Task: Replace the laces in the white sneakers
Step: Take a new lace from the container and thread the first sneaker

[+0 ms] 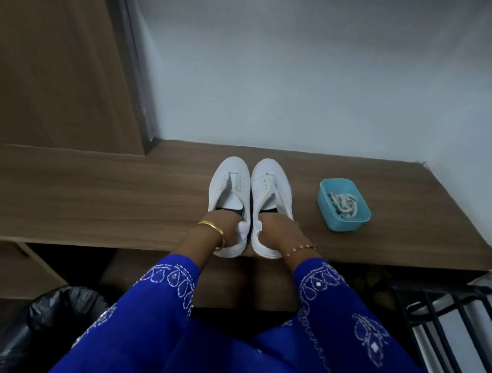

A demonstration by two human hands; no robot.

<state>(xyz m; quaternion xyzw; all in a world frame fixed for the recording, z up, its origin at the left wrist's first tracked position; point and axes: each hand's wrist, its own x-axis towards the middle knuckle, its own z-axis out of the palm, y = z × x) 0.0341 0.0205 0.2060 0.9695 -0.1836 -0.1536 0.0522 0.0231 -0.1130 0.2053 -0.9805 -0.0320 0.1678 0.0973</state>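
A brown wood-grain desk point(81, 189) was set against a pale wall point(285, 66), with a tall wooden panel point(37, 49) rising at its left end. Two white sneakers were placed side by side near the middle of the desk, toes pointed toward the wall and heels at the near edge, just beside each other. No laces were seen in their eyelets, and the tongues lay exposed.

The left sneaker point(230, 184) was held at its heel by the left hand point(221, 223), fingers curled over the collar into the opening; a gold bangle point(214, 229) was worn at that wrist. The right sneaker point(271, 186) was gripped the same way by the right hand point(275, 231), fingers hooked inside the heel, and a thin bracelet point(302, 250) was worn at that wrist.

To the right of the shoes, apart from them, a small blue tray point(355, 225) was set on the desk, and a bundle of white laces point(344, 204) was coiled inside it.

Blue embroidered sleeves point(334, 292) were seen in the foreground. A black bin bag point(59, 312) was visible at lower left and a black metal rack point(447, 313) at lower right.
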